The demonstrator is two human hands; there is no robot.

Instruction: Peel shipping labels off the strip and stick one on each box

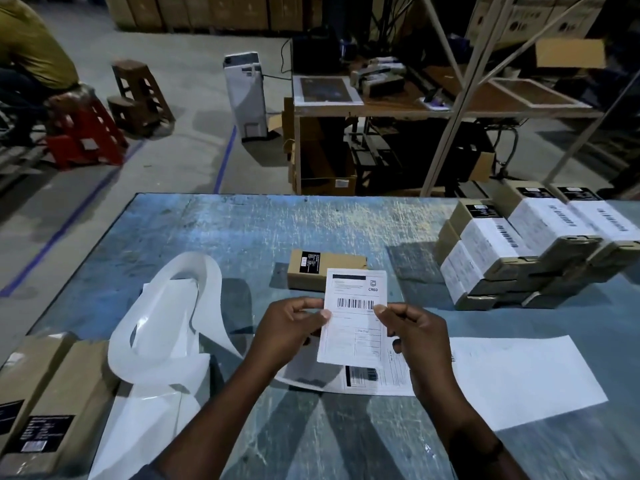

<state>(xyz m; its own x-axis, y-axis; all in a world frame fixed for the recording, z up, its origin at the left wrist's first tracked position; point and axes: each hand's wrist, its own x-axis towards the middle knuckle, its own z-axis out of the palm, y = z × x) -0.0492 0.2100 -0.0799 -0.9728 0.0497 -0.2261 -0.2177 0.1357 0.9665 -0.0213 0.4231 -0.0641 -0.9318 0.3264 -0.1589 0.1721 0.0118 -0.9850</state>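
Observation:
A white shipping label with a barcode hangs above the blue table. My left hand pinches its left edge and my right hand pinches its right edge. Just behind the label lies a small brown box with a black sticker and no white label. Under my hands the label strip lies flat, with one printed label showing. Curled empty backing trails off to the left.
Several labelled boxes are stacked at the right of the table. Plain brown boxes lie at the near left. Beyond the table stand a workbench, a white appliance, stools and a seated person.

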